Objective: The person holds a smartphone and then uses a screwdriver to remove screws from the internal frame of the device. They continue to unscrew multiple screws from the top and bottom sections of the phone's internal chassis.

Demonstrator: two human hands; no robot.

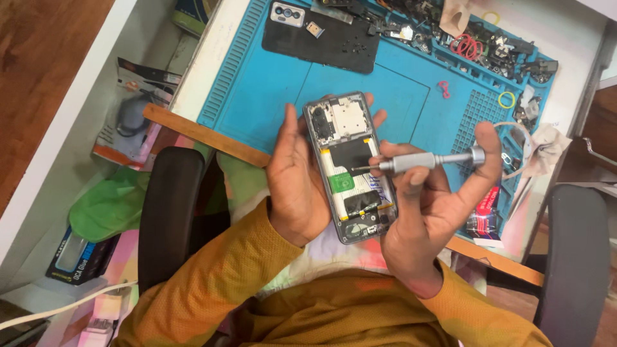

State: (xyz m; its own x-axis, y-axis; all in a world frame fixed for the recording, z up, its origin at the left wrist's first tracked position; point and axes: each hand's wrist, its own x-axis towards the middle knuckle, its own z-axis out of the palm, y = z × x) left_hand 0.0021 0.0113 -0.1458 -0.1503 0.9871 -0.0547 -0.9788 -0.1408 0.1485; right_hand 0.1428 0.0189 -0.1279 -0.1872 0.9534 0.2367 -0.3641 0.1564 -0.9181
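Fingers [411, 177] of right hand [427, 212] pinching grey screwdriver [418, 160], tip on opened phone [350, 167]; left hand [295, 183] cradling phone above blue mat [257, 83] on worktop [212, 45].

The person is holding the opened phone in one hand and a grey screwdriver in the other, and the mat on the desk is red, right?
Not quite. The head view shows the mat is blue, not red. The rest holds: the left hand grips the opened phone, and the right hand holds the grey screwdriver, its tip at the phone's insides.
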